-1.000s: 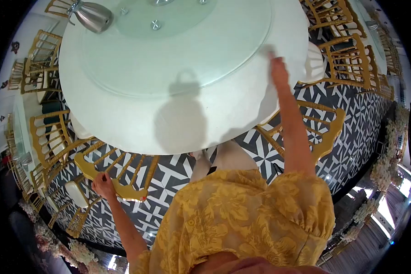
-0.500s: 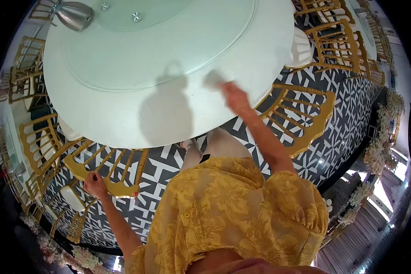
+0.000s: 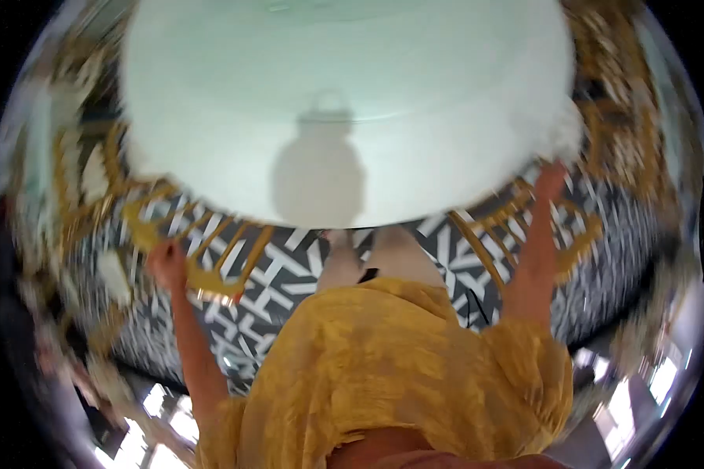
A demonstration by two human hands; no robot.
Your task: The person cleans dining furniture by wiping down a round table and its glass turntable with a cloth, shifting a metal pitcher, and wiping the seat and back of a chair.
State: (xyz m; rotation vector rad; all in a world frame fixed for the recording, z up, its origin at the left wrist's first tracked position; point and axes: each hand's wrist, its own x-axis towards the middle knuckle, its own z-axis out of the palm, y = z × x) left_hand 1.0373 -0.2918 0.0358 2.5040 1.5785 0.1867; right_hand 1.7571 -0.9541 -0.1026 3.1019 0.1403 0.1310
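My left hand (image 3: 167, 264) is closed at the top rail of a gold chair (image 3: 213, 288) on the left, its fingers curled over the rail. My right hand (image 3: 551, 180) is out to the right, by the rim of a round white table (image 3: 438, 176) and above another gold chair (image 3: 579, 254). Motion smears its fingers, so I cannot make out their shape or anything in them. Just beyond it is a blurred whitish shape (image 3: 562, 134), either a chair seat or something else. A rounded shadow (image 3: 318, 176) falls across the tabletop.
Patterned black-and-white floor (image 3: 278, 273) shows between the chairs. More gold chairs (image 3: 618, 148) stand at the right, and others line the left. A pale seat (image 3: 115, 275) lies behind the left chair. Bright windows and pale flowers blur at the lower edges.
My right hand has swung right, from over the tabletop to its right rim. My left hand stays at the chair rail. The view has turned and blurred; the metal jug has left it.
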